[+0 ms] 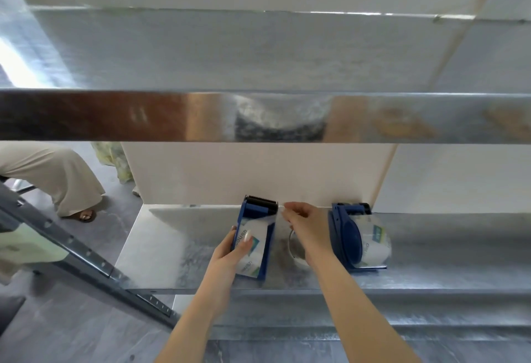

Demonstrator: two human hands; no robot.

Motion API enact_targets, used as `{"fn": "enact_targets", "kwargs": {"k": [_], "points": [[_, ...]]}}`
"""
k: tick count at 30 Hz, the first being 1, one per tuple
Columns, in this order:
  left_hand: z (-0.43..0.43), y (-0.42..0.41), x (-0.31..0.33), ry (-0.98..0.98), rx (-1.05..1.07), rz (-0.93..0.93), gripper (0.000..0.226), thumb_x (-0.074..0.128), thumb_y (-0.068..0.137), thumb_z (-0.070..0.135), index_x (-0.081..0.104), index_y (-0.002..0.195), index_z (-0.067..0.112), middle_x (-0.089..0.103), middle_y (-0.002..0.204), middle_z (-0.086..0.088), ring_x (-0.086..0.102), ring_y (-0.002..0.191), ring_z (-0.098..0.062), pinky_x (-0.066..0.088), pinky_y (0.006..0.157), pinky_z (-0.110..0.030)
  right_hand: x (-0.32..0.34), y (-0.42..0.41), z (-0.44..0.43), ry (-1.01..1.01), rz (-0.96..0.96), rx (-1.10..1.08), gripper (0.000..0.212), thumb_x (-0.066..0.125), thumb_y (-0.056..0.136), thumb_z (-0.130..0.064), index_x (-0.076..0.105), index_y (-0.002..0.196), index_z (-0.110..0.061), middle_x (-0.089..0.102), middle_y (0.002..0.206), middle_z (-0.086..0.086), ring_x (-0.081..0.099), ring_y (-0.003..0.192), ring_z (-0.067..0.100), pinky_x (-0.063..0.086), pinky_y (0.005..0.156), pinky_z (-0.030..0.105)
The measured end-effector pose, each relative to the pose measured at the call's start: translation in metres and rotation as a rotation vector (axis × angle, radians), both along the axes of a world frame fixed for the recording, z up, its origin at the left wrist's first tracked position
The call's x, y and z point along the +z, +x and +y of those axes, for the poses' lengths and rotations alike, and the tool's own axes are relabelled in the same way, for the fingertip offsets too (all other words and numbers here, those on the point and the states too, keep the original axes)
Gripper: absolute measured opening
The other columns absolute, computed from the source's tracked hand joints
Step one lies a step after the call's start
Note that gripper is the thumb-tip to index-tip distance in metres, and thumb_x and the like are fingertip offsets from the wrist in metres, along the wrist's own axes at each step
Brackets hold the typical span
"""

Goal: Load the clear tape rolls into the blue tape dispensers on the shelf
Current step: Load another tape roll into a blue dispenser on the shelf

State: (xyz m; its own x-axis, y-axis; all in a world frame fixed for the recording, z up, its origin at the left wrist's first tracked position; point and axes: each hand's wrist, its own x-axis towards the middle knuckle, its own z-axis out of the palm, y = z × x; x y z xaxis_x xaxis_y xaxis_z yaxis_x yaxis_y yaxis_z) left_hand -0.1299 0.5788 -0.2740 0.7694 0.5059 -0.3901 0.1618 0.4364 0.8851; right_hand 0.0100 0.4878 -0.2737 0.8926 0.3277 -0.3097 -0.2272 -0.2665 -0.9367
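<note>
- The right dispenser (349, 236) on the shelf (445, 250) already held its roll (373, 240).
- The left hand (230, 250) clamped the left dispenser (255, 236), roll seated.
- The right hand (301, 219) pinched the tape end (281, 208) beside the cutter; threading seemingly remained.

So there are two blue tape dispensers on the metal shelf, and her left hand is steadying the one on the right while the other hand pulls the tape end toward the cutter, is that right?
Not quite. The left hand steadies the left dispenser, not the right one. The right dispenser stands untouched on the metal shelf. The right hand does pinch the tape end by the left dispenser's cutter, as the head view shows.
</note>
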Motion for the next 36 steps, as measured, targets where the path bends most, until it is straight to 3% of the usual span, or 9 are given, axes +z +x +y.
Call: {"fn": "enact_targets", "kwargs": {"k": [3,5,8,14,18,22,26,31,36], "points": [[0.001,-0.001,0.001,0.007,-0.018,-0.008,0.053,0.071,0.077,0.034,0.058,0.125,0.018,0.07,0.117,-0.003,0.062,0.113,-0.024,0.041,0.107,-0.048,-0.004,-0.004,-0.002,-0.092,-0.106,0.06,0.028,0.072,0.08,-0.02,0.066,0.108,-0.023,0.063,0.093,-0.009,0.058,0.086,0.008,0.048,0.079,0.022],[0.002,-0.001,0.001,0.023,-0.039,-0.006,0.043,0.066,0.083,0.029,0.059,0.123,0.018,0.071,0.113,0.0,0.064,0.109,-0.021,0.043,0.105,-0.044,-0.003,-0.004,-0.002,-0.108,-0.206,0.073,0.031,0.073,0.079,-0.02,0.066,0.109,-0.024,0.061,0.097,-0.01,0.055,0.086,0.007,0.043,0.073,0.018],[0.002,-0.002,0.003,0.072,-0.088,0.009,0.027,0.058,0.088,0.026,0.063,0.115,0.022,0.07,0.116,0.0,0.064,0.109,-0.018,0.045,0.101,-0.037,-0.002,-0.001,0.0,-0.186,-0.408,0.138,0.028,0.071,0.079,-0.018,0.067,0.106,-0.026,0.059,0.103,-0.014,0.048,0.099,0.007,0.036,0.08,0.019],[0.0,-0.001,0.006,0.11,-0.177,-0.001,0.038,0.062,0.084,0.031,0.061,0.12,0.02,0.07,0.116,-0.001,0.067,0.106,-0.018,0.051,0.093,-0.029,-0.006,0.006,0.004,-0.287,-0.565,0.214,0.027,0.069,0.08,-0.016,0.068,0.104,-0.026,0.064,0.107,-0.012,0.04,0.102,0.008,0.036,0.083,0.022],[0.005,-0.005,0.006,0.108,-0.215,0.005,0.047,0.065,0.083,0.032,0.055,0.128,0.019,0.067,0.122,-0.001,0.065,0.11,-0.016,0.05,0.097,-0.03,-0.004,0.016,0.003,-0.205,-0.426,0.285,0.028,0.067,0.082,-0.012,0.067,0.1,-0.034,0.06,0.106,-0.014,0.039,0.105,0.008,0.032,0.086,0.021],[0.007,-0.009,0.008,0.121,-0.249,0.014,0.044,0.059,0.085,0.023,0.053,0.128,0.018,0.071,0.115,0.003,0.068,0.098,-0.003,0.052,0.076,-0.012,0.005,0.024,0.003,-0.022,-0.169,0.276,0.028,0.058,0.087,-0.003,0.072,0.094,-0.026,0.064,0.106,-0.001,0.054,0.088,0.005,0.041,0.068,0.002],[0.006,-0.011,0.01,0.113,-0.273,0.004,0.044,0.061,0.078,0.031,0.058,0.121,0.023,0.073,0.109,0.006,0.068,0.098,-0.007,0.053,0.077,-0.016,0.009,0.019,0.01,0.039,-0.159,0.273,0.029,0.054,0.088,0.003,0.073,0.093,-0.018,0.068,0.101,-0.001,0.053,0.075,0.004,0.042,0.061,0.0],[0.008,-0.011,0.009,0.051,-0.26,0.002,0.036,0.061,0.08,0.023,0.062,0.115,0.015,0.075,0.103,-0.002,0.071,0.093,-0.016,0.054,0.074,-0.021,0.01,0.02,0.019,0.082,-0.2,0.273,0.027,0.055,0.09,-0.002,0.073,0.096,-0.021,0.068,0.105,-0.008,0.054,0.087,0.002,0.044,0.072,0.004],[0.011,-0.013,0.014,0.039,-0.259,-0.012,0.038,0.06,0.076,0.023,0.062,0.113,0.014,0.076,0.099,-0.002,0.072,0.089,-0.015,0.055,0.069,-0.021,0.013,0.02,0.023,0.239,0.011,0.179,0.027,0.051,0.09,0.001,0.073,0.097,-0.012,0.07,0.098,0.001,0.059,0.083,0.006,0.045,0.062,0.001]]}}
